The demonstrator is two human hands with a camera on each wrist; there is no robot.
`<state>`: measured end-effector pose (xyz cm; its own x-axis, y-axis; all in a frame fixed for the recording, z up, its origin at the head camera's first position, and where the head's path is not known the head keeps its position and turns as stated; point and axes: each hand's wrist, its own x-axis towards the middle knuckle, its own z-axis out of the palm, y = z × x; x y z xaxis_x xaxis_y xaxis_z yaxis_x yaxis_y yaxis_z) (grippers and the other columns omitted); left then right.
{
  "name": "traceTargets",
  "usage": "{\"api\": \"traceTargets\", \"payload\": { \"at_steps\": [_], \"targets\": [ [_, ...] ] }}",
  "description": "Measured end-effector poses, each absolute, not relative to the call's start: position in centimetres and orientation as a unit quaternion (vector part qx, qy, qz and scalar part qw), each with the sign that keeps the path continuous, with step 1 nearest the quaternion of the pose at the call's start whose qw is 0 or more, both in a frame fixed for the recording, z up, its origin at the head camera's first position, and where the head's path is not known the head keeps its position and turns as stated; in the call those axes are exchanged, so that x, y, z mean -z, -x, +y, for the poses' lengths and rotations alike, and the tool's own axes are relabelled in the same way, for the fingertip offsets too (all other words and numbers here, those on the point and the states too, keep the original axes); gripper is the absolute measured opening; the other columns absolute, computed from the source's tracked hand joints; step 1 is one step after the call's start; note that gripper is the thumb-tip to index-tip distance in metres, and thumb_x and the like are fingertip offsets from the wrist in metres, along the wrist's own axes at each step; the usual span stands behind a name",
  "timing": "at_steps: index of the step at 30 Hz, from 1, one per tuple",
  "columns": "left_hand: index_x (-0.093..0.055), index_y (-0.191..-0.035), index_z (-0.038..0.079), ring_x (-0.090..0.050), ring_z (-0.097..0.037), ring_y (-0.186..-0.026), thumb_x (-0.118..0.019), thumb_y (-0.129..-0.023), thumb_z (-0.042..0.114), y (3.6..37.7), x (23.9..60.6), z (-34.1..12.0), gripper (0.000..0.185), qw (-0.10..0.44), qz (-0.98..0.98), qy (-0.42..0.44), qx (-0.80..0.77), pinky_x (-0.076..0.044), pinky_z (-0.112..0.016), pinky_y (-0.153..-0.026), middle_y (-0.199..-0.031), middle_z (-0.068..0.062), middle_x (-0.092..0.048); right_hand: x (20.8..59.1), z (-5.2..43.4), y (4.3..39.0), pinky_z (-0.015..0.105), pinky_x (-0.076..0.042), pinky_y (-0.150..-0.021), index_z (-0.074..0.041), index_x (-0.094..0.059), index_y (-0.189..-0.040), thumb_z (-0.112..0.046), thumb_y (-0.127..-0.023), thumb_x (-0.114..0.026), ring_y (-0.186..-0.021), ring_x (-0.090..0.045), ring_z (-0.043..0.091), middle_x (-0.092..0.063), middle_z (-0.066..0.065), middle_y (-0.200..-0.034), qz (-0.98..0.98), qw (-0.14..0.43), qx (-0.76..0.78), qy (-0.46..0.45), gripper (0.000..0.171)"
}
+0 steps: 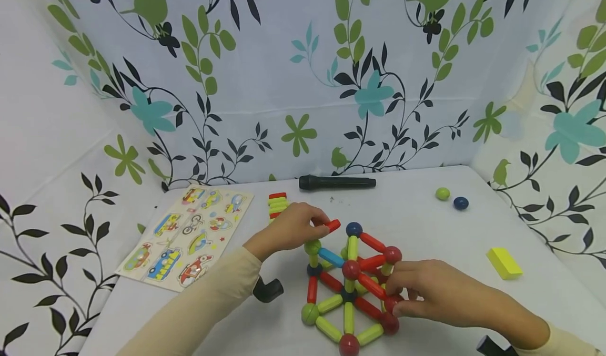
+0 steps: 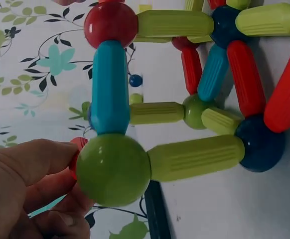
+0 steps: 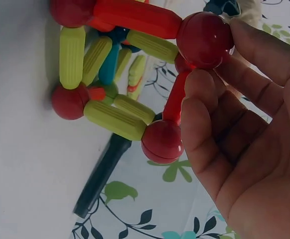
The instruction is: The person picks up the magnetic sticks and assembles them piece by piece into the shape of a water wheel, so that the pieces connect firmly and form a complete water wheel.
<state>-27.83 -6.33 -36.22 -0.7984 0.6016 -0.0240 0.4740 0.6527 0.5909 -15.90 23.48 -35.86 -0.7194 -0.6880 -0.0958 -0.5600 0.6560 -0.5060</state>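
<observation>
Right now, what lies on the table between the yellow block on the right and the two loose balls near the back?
Nothing: in the head view the table is bare between the yellow block and the green ball and blue ball.

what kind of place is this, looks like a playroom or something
Likely a tabletop play corner, screened off rather than a full room: a white table backed by leaf-and-bird patterned cloth, with a rod-and-ball construction toy and a vehicle puzzle board on it.
</observation>
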Motion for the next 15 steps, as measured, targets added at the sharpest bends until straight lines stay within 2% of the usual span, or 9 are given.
{"api": "traceTargets", "payload": {
  "at_steps": [8, 15],
  "targets": [
    [-0.078, -0.111, 0.013, -0.06, -0.013, -0.084, -0.07, -0.096, 0.025, 27.7, 36.7, -5.1, 0.021, 0.128, 0.914, -0.303, -0.238, -0.051, -0.025, -0.073, -0.091, 0.007, -0.072, 36.1, 23.6, 16.1, 0.02, -0.053, -0.069, -0.033, -0.071, -0.109, -0.049, -0.09, -0.074, -0.08, -0.056, -0.005, -0.064, -0.018, -0.105, 0.897, 0.15, 0.228, 0.349, 0.025],
    [-0.076, -0.117, 0.015, -0.06, -0.011, -0.087, -0.07, -0.097, 0.026, 27.2, 37.3, -5.0, 0.024, 0.092, 0.921, -0.307, -0.222, -0.051, -0.024, -0.076, -0.095, 0.007, -0.073, 36.3, 23.7, 16.2, 0.02, -0.054, -0.069, -0.033, -0.071, -0.11, -0.049, -0.09, -0.073, -0.081, -0.057, -0.005, -0.065, -0.018, -0.107, 0.894, 0.157, 0.237, 0.345, 0.025]
  ]
}}
